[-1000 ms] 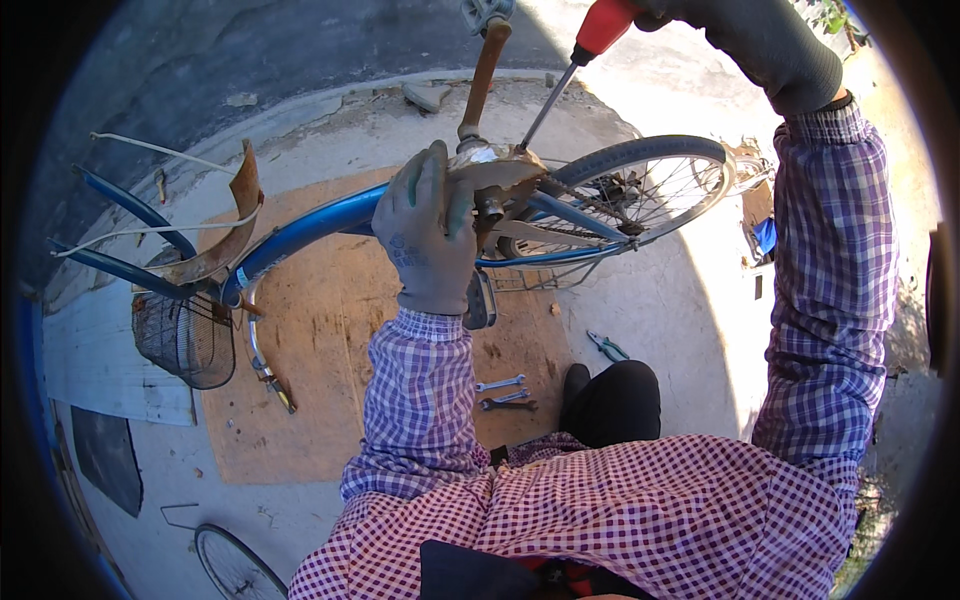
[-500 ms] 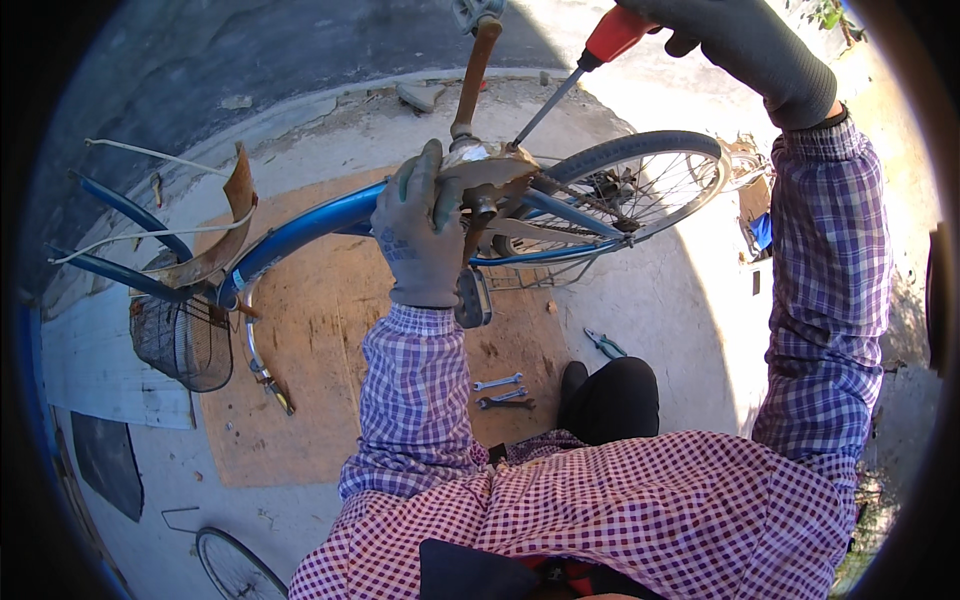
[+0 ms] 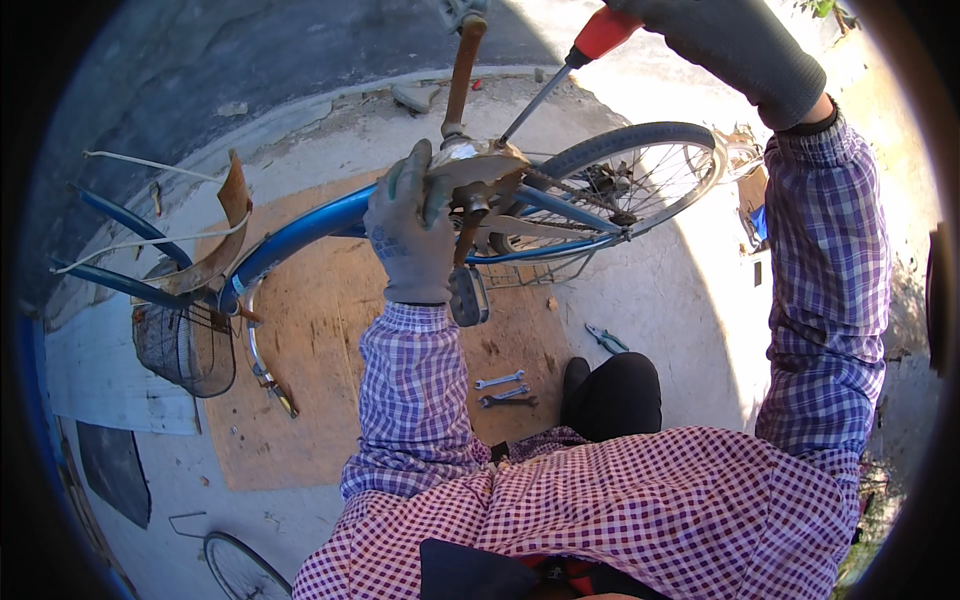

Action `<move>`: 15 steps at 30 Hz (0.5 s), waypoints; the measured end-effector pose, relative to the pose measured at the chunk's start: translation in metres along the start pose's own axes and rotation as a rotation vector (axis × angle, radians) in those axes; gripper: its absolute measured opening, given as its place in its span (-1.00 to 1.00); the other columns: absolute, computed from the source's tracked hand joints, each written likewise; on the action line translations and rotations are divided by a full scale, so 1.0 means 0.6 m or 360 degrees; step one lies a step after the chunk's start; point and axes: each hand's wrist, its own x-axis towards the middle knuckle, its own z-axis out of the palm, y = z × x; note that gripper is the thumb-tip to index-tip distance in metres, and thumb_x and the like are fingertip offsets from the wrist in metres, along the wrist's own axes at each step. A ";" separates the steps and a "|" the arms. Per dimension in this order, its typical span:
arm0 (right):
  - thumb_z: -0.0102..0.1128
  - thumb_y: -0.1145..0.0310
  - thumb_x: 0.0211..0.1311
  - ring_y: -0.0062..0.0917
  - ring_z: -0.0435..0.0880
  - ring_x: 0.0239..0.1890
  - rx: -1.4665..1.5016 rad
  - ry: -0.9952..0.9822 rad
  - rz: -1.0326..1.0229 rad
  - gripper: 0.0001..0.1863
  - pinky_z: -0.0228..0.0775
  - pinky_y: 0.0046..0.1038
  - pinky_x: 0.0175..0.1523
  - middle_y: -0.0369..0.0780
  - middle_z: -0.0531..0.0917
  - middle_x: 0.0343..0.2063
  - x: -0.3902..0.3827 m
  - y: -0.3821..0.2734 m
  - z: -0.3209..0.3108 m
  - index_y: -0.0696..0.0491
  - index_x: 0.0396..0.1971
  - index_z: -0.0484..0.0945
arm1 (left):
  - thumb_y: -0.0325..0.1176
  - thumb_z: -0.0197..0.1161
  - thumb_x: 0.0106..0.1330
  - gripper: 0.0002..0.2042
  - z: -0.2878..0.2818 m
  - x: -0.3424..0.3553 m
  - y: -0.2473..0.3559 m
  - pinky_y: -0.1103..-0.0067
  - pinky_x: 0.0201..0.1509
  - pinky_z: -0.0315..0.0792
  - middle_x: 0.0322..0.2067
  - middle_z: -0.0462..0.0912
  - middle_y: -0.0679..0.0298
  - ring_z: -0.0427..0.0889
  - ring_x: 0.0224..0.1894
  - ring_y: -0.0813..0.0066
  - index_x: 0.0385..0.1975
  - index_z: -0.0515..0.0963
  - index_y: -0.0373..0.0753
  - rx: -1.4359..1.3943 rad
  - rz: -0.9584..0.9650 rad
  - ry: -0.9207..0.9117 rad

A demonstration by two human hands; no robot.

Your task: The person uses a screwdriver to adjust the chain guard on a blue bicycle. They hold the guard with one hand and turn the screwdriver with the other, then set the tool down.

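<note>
Blue print [image 3: 398, 240] on the gloved left hand [image 3: 416, 222] is too small to read; its fingers are clamped on the upturned bike [image 3: 312, 224] near the crank [image 3: 463, 85], above the board [image 3: 300, 420]. Screwdriver [image 3: 603, 36] is gripped by the right hand [image 3: 745, 50], fingers closed though partly cut off; tip is set beside the crank.

The metal frame [image 3: 310, 228] is glossy, the crank [image 3: 462, 80] rusty.
</note>
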 end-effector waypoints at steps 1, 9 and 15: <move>0.26 0.12 0.46 -0.64 0.55 -0.52 -0.0001 0.0101 -0.0077 -0.62 0.47 -0.55 -0.40 -0.27 0.69 -0.42 -0.009 -0.004 0.009 0.18 -0.07 0.66 | -0.39 0.40 0.35 -0.59 -0.001 -0.001 -0.002 0.25 0.04 0.55 -0.04 0.73 0.14 0.70 -0.03 0.13 0.21 0.63 -0.04 -0.0009 -0.0010 -0.0006; 0.25 0.19 0.46 -0.66 0.51 -0.52 0.0194 0.0135 0.0019 -0.63 0.42 -0.56 -0.39 -0.30 0.67 -0.44 -0.006 0.025 0.014 0.22 -0.02 0.64 | -0.40 0.40 0.34 -0.58 0.007 -0.008 0.001 0.26 0.03 0.57 -0.04 0.72 0.14 0.69 -0.04 0.12 0.22 0.63 -0.04 0.0025 0.0021 0.0013; 0.28 0.22 0.44 -0.67 0.51 -0.49 0.0027 -0.0064 -0.0090 -0.65 0.41 -0.57 -0.38 -0.31 0.65 -0.42 -0.020 0.046 0.003 0.21 0.00 0.63 | -0.38 0.33 0.43 -0.59 0.004 -0.009 0.002 0.35 0.10 0.65 0.05 0.66 0.13 0.69 0.03 0.27 0.27 0.59 -0.05 0.0024 -0.0096 -0.0111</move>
